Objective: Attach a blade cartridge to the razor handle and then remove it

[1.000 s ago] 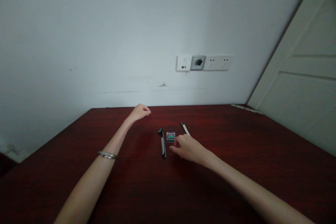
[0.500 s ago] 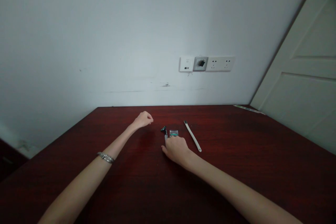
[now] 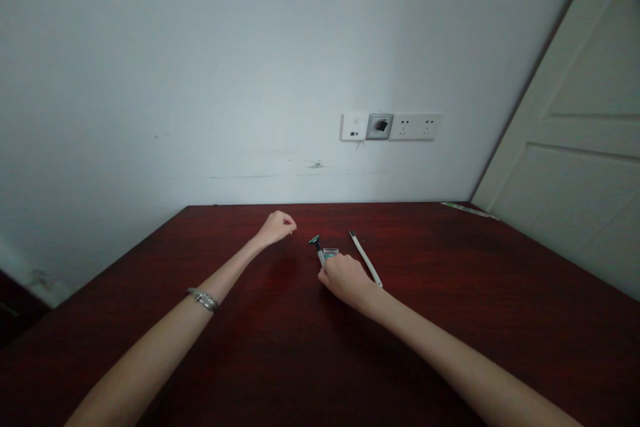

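My right hand (image 3: pixel 346 277) is closed around the handle of a razor (image 3: pixel 321 255), its dark head pointing away from me. Just beyond the knuckles, a small clear plastic case (image 3: pixel 331 251) with some green in it is partly covered by that hand. To the right lies a white toothbrush-like stick (image 3: pixel 367 260) with a dark far end, its near end by my right wrist. My left hand (image 3: pixel 277 227) is curled into a loose fist over the table, left of the razor, and nothing shows in it. A silver bracelet or watch (image 3: pixel 203 299) is on my left wrist.
The dark red wooden table (image 3: pixel 240 360) meets a white wall (image 3: pixel 250 67) at the back. Sockets (image 3: pixel 413 127) are set in the wall above it. A pale strip (image 3: pixel 469 211) lies at the far right corner, beside a white panelled door (image 3: pixel 585 167).
My right hand has shifted slightly right, and the razor in it has turned so its handle slants more, with the head up and left. My left hand has barely moved.
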Action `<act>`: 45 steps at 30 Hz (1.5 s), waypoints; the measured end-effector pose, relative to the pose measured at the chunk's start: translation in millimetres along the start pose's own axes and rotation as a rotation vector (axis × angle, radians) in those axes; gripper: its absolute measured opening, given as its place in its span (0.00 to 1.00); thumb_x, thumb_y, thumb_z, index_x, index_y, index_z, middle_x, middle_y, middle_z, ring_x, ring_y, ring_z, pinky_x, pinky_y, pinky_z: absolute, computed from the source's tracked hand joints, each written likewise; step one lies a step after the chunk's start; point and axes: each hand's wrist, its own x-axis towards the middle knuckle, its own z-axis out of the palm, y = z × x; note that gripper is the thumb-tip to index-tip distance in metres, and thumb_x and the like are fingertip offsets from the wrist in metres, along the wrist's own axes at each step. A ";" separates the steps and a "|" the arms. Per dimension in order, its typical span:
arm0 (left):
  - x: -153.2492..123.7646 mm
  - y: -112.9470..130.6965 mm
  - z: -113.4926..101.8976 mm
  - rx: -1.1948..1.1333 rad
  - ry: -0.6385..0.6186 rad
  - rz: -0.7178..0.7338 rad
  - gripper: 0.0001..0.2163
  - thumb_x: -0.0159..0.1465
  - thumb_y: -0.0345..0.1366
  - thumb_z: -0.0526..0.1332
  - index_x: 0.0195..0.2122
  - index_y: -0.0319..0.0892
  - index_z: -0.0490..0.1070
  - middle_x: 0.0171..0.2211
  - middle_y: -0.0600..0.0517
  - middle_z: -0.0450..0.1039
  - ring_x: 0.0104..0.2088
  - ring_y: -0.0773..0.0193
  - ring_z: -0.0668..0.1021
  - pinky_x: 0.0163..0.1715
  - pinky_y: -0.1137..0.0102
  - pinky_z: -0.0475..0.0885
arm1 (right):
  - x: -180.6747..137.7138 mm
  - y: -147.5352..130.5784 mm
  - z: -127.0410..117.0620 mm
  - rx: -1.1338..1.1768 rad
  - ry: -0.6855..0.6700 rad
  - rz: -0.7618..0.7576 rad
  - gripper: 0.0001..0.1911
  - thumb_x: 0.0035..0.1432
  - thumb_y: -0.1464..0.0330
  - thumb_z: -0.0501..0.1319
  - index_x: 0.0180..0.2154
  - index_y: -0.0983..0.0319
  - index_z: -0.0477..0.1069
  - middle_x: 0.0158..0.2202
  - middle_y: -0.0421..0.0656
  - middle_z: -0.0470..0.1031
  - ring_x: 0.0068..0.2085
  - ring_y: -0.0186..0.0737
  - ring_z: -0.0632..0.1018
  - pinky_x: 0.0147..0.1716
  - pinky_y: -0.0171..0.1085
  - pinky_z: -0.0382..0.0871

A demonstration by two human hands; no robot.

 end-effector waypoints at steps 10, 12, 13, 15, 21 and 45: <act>4.1 41.9 39.8 0.078 -0.444 0.281 0.24 0.49 0.49 0.63 0.43 0.39 0.73 0.39 0.46 0.74 0.38 0.59 0.75 0.37 0.71 0.66 | -36.9 172.2 -15.6 -0.083 0.026 0.306 0.18 0.62 0.64 0.48 0.34 0.68 0.72 0.35 0.57 0.77 0.38 0.52 0.78 0.35 0.38 0.66; 3.1 47.2 45.6 0.157 -0.521 0.300 0.30 0.45 0.51 0.65 0.47 0.41 0.70 0.44 0.45 0.71 0.42 0.57 0.72 0.41 0.70 0.65 | -50.3 210.7 -12.9 -0.091 -0.018 0.383 0.19 0.62 0.64 0.48 0.35 0.69 0.72 0.36 0.58 0.76 0.39 0.53 0.78 0.35 0.38 0.65; 3.1 49.7 48.1 0.196 -0.549 0.304 0.32 0.44 0.52 0.65 0.49 0.41 0.69 0.45 0.45 0.69 0.43 0.56 0.71 0.42 0.69 0.64 | -57.0 226.8 -11.2 -0.087 -0.039 0.413 0.19 0.62 0.63 0.48 0.35 0.69 0.72 0.37 0.58 0.76 0.39 0.53 0.78 0.35 0.38 0.65; 3.6 54.7 52.5 0.265 -0.580 0.299 0.35 0.43 0.53 0.66 0.51 0.41 0.67 0.47 0.44 0.65 0.46 0.53 0.69 0.44 0.68 0.63 | -69.0 252.0 -7.4 -0.067 -0.072 0.442 0.20 0.62 0.63 0.48 0.35 0.69 0.72 0.38 0.58 0.76 0.40 0.53 0.78 0.35 0.38 0.65; 4.1 67.1 57.6 0.333 -0.572 0.244 0.30 0.44 0.47 0.65 0.48 0.41 0.64 0.45 0.46 0.63 0.47 0.53 0.65 0.45 0.67 0.62 | -83.2 289.1 -1.1 -0.056 -0.124 0.469 0.22 0.64 0.62 0.45 0.37 0.70 0.72 0.40 0.57 0.75 0.41 0.52 0.77 0.37 0.39 0.65; 17.4 94.1 75.1 0.202 -0.321 0.418 0.19 0.50 0.49 0.62 0.37 0.41 0.68 0.39 0.47 0.65 0.42 0.56 0.67 0.41 0.67 0.63 | -79.6 311.8 -2.6 -0.091 -0.164 0.568 0.24 0.61 0.59 0.45 0.42 0.69 0.72 0.44 0.60 0.73 0.44 0.57 0.76 0.37 0.46 0.66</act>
